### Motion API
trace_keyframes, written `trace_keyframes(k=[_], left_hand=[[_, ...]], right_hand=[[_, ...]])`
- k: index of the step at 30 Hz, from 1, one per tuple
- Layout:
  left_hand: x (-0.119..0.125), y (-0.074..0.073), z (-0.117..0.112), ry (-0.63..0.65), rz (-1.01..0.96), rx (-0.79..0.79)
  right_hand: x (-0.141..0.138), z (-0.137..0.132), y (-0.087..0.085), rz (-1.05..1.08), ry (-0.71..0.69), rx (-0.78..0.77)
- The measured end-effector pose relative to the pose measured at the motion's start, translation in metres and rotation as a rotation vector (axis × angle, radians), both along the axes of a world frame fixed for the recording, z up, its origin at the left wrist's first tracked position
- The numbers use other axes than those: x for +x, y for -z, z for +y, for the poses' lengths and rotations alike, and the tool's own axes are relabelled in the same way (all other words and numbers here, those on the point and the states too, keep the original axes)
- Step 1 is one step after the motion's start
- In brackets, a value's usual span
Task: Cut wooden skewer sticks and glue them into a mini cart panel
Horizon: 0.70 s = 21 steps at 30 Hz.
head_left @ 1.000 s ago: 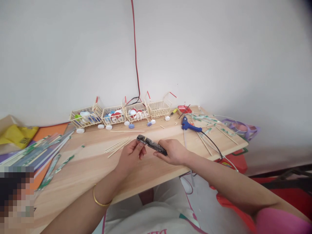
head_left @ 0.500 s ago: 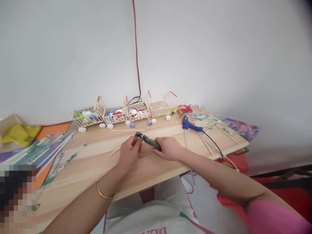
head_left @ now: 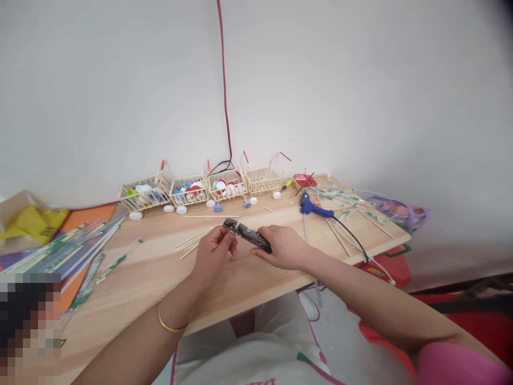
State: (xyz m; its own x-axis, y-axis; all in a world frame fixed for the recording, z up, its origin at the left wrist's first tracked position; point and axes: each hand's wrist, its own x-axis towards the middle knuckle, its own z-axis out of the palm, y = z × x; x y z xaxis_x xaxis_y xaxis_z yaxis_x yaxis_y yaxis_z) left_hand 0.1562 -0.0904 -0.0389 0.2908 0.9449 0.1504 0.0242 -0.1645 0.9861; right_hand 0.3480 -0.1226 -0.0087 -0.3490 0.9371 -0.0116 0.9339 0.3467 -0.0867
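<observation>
My right hand (head_left: pixel 280 247) is closed round the handle of a dark cutter tool (head_left: pixel 246 235), held just above the wooden table (head_left: pixel 140 278). The tool's jaw end points left toward my left hand (head_left: pixel 214 251), whose fingers pinch a short pale stick piece (head_left: pixel 237 225) at the jaw. A gold bangle (head_left: pixel 168 323) circles my left wrist. Loose thin wooden sticks (head_left: pixel 194 239) lie on the table just left of my hands.
Several small stick-built carts (head_left: pixel 200 188) with bottle caps stand along the wall. A blue glue gun (head_left: pixel 316 207) with a black cord lies at the right, near green-and-white wrappers (head_left: pixel 344 200). Packets and coloured paper (head_left: pixel 60 251) cover the left. A red-black cable (head_left: pixel 224 96) runs down the wall.
Both hands with the cutter shifted slightly away from me and back. The grip on the tool and the stick piece stays the same.
</observation>
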Motion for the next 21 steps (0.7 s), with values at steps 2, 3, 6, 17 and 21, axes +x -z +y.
trace_keyframes(k=[2,3,6,17,21], left_hand=[[0.000,0.001,0.000,0.014,-0.012,-0.015],[-0.001,0.001,0.000,0.018,-0.013,-0.013],[-0.003,0.002,0.001,0.019,0.021,0.036],[-0.005,0.000,0.000,0.016,0.028,0.070],[-0.007,-0.002,0.000,0.019,0.061,0.099]], right_hand=[[0.001,-0.001,-0.001,-0.008,0.010,0.020],[0.001,-0.001,-0.002,-0.016,0.017,0.035],[0.000,-0.004,-0.006,-0.047,0.039,0.071],[-0.004,-0.010,-0.014,-0.040,0.056,0.019],[-0.004,-0.010,-0.013,-0.024,0.044,0.043]])
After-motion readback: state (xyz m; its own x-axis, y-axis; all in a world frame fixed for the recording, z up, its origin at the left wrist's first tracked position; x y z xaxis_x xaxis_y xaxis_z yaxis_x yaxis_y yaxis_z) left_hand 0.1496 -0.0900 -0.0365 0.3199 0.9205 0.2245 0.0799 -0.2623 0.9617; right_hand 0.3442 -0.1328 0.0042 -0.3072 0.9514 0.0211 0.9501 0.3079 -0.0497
